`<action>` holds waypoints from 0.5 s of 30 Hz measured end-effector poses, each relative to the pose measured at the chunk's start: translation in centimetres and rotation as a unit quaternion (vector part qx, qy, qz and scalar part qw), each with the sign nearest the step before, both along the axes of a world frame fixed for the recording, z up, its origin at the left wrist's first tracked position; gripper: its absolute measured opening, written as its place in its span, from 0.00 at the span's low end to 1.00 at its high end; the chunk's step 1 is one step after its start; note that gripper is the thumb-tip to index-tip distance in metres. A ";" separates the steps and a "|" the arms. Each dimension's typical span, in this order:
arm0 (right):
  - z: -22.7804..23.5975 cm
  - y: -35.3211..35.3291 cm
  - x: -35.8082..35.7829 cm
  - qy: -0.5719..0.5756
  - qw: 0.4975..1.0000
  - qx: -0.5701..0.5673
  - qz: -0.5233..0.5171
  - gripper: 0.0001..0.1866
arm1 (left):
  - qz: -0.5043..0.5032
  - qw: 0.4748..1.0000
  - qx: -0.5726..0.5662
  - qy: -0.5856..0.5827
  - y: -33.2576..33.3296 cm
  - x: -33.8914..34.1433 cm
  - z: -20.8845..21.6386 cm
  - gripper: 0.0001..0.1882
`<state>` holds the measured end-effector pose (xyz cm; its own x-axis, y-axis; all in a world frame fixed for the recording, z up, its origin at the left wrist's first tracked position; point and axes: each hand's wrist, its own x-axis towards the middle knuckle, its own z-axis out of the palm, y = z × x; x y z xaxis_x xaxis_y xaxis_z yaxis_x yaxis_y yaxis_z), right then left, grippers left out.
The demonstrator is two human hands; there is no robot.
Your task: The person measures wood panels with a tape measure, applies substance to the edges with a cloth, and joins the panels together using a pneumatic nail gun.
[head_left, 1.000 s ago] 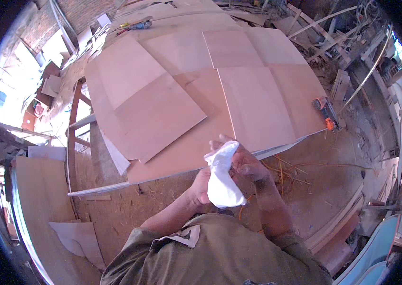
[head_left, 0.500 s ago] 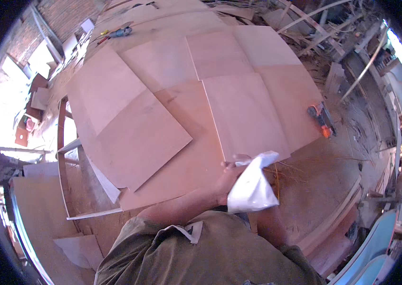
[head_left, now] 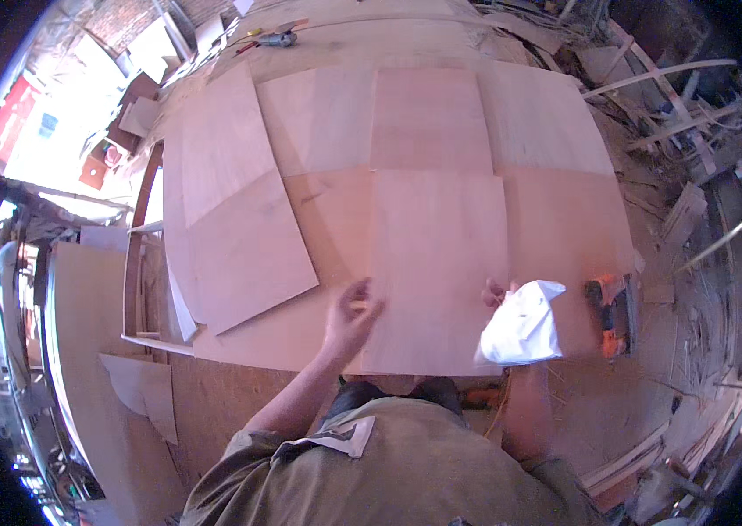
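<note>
My right hand point(head_left: 495, 293) is closed on a white plastic bag point(head_left: 524, 326), which covers most of that hand. The bag is over the near edge of a plywood sheet point(head_left: 437, 263). My left hand point(head_left: 355, 317) is raised left of that sheet's near part, its fingers curled together. Whatever they hold, if anything, is too small and blurred to name. Right of the bag lies an orange and black power tool point(head_left: 608, 316), perhaps a nail gun, at the edge of the stacked sheets.
Overlapping plywood sheets point(head_left: 253, 254) cover the work surface, one askew on the left. A grey power tool point(head_left: 277, 39) lies at the far left. Beyond the left edge shows an open wooden frame point(head_left: 136, 280). Wood strips point(head_left: 652, 123) and scraps clutter the right side.
My hands have come apart: the right has moved right with the bag, the left away from it to the left. The view has turned, so the sheets sit straighter.
</note>
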<state>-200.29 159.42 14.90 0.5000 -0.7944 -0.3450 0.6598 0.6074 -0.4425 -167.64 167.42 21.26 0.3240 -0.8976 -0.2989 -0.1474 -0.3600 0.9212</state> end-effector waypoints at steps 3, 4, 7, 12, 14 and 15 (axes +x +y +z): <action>-0.6 -2.0 -3.3 -0.113 0.992 0.056 0.018 0.17 | 0.061 0.986 0.003 -0.157 -0.6 0.8 -2.0 0.31; -0.7 -2.2 -4.2 -0.136 0.989 0.060 -0.022 0.18 | 0.057 0.971 0.031 -0.230 -0.8 0.5 -2.5 0.33; -1.2 -3.9 -5.7 -0.200 0.975 0.095 0.022 0.20 | 0.034 0.967 0.086 -0.238 -1.0 -1.1 -3.0 0.36; -1.9 -4.7 -6.9 -0.125 0.989 -0.047 0.058 0.23 | 0.038 0.965 0.127 -0.225 -2.2 -3.4 -2.3 0.37; -2.2 -4.7 -7.1 -0.124 0.990 0.040 0.054 0.24 | 0.020 0.961 0.148 -0.233 -3.1 -3.8 -2.2 0.38; -2.4 -4.8 -7.2 -0.135 0.985 0.096 0.053 0.24 | 0.058 0.972 0.142 -0.175 -3.7 -3.7 -2.3 0.37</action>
